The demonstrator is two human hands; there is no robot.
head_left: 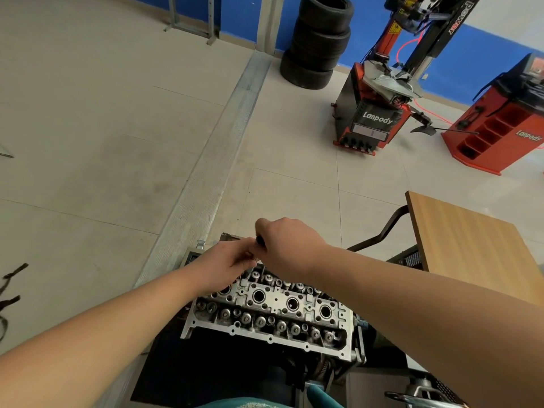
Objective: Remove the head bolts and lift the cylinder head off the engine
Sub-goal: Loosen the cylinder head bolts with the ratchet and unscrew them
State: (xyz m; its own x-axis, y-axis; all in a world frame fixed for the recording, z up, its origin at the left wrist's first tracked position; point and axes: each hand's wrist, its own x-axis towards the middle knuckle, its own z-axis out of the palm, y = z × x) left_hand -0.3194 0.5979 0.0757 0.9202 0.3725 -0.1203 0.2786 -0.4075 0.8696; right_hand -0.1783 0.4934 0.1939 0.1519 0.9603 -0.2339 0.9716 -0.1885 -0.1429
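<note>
The grey aluminium cylinder head point(273, 310) sits on the engine below me, with valve springs and several round plug wells showing on top. Over its far left corner, my right hand point(287, 245) grips the black handle of a tool point(260, 242) that points down at the head. My left hand point(228, 262) is right beside it, fingers curled and pinching the tool's lower part. The tool's tip and the bolt beneath it are hidden by my hands.
A wooden table top point(471, 248) stands to the right of the engine, with a dark metal bar point(382, 231) beside it. Farther off are a red tyre changer point(376, 113), a red wheel balancer point(500, 125) and stacked tyres point(318, 39). Black straps point(11, 290) lie on the floor at left.
</note>
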